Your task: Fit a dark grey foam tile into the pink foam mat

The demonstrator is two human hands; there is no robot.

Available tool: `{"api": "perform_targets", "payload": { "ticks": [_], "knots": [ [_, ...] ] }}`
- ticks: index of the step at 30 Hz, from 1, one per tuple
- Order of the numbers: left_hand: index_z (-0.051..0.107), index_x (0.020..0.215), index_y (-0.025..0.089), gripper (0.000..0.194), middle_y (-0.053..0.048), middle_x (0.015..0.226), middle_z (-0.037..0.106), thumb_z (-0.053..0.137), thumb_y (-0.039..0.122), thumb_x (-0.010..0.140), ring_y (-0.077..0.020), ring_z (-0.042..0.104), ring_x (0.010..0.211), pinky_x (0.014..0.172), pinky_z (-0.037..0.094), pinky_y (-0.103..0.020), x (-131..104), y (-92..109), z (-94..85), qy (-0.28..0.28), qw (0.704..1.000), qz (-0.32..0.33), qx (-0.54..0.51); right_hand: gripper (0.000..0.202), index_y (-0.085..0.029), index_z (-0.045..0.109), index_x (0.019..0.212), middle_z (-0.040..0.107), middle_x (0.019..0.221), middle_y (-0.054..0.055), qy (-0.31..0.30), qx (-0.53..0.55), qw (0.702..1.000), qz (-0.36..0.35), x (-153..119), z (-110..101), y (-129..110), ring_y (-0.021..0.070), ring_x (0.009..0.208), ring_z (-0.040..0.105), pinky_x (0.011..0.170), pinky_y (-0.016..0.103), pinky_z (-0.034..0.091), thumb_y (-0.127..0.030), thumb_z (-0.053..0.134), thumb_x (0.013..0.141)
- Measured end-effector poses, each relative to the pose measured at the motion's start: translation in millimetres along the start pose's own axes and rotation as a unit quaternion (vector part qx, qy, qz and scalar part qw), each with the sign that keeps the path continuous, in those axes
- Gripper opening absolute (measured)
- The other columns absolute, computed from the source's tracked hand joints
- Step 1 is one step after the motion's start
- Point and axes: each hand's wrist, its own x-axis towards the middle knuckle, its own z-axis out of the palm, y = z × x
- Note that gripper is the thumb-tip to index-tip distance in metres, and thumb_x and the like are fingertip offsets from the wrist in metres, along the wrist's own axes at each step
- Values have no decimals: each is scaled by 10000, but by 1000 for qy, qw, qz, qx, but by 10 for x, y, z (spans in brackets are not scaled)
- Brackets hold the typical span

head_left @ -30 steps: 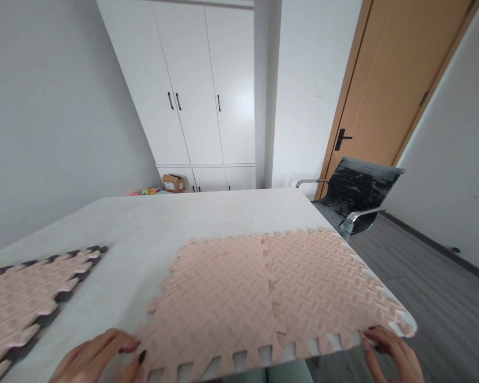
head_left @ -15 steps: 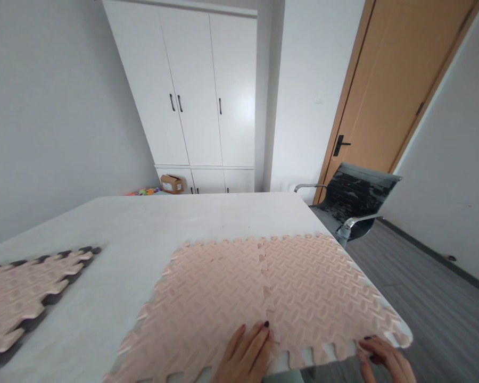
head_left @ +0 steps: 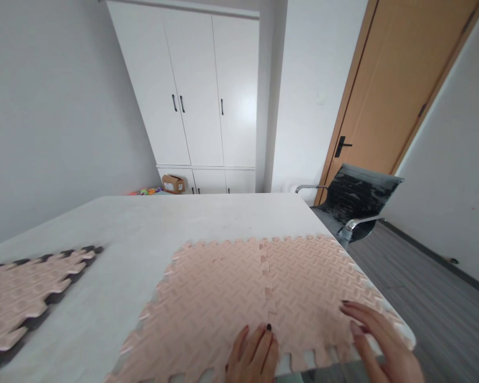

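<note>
Two pink foam mat tiles with a raised tread pattern lie side by side on the white table (head_left: 115,229). The left foam tile (head_left: 207,298) and the right foam tile (head_left: 311,282) meet along a toothed seam. My left hand (head_left: 253,354) rests flat on the near edge by the seam, fingers stretched out. Over the near right part of the right tile is my right hand (head_left: 383,340), its thumb and fingers apart with nothing between them. Whether its fingertips touch the tile I cannot tell.
Pink and dark foam tiles (head_left: 35,298) lie layered on the table's left side. A black chair (head_left: 359,197) stands past the right edge. Behind are a white cabinet (head_left: 199,90), a cardboard box (head_left: 173,184) and a wooden door (head_left: 399,80).
My right hand has left the near edge of the right tile, moving up and inward over it, and its fingers have spread. My left hand has stayed near the seam.
</note>
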Motion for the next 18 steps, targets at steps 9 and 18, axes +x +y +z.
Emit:
{"api": "perform_targets", "payload": {
  "ticks": [9, 18],
  "knots": [
    [618, 721, 214, 306, 37, 683, 682, 359, 128, 860, -77, 644, 769, 1132, 269, -325, -71, 20, 110, 37, 999, -35, 10, 386, -201, 521, 1266, 559, 1316, 54, -321, 67, 938, -116, 537, 743, -898, 236, 1245, 475, 1056, 494, 368, -248, 399, 902],
    [619, 663, 218, 300, 52, 614, 667, 399, 153, 857, -76, 635, 696, 1121, 293, -325, -51, 12, 203, 95, 995, -27, 17, 448, -248, 405, 1369, 433, 1431, 38, -348, 110, 927, -80, 724, 674, -852, 192, 1350, 321, 1135, 459, 204, -312, 322, 933]
  ]
}}
